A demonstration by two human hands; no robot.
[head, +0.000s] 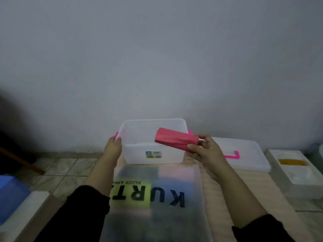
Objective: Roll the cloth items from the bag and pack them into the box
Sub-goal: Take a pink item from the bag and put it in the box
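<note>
Bag point(157, 203) contents are hard to read: the frosted plastic shows only dark and pinkish blurs behind upside-down "KURT" lettering, and its near end is cut off by the bottom of the frame. Both sleeves run out of view at the bottom corners. Box point(153, 154) is clear plastic and sits at the far end of the mat point(218, 189), just beyond the bag; its floor is not clearly visible, and the sticker on the near wall is too small to read. Rolled pink cloth point(176, 139) is held over the box's right half, above the rim, long axis roughly left-right, with the left end tilted slightly up and away and the right end in the right hand point(208, 151). Thumb on top, fingers curled under, clamped on the roll's end. Left hand point(113, 148) grips the box's left wall near the pink clip, fingers wrapped over the rim, fingertips hidden inside. Lid point(244, 154) lies flat to the right of the box. White tray point(295, 170) further right, partly cut off.
</note>
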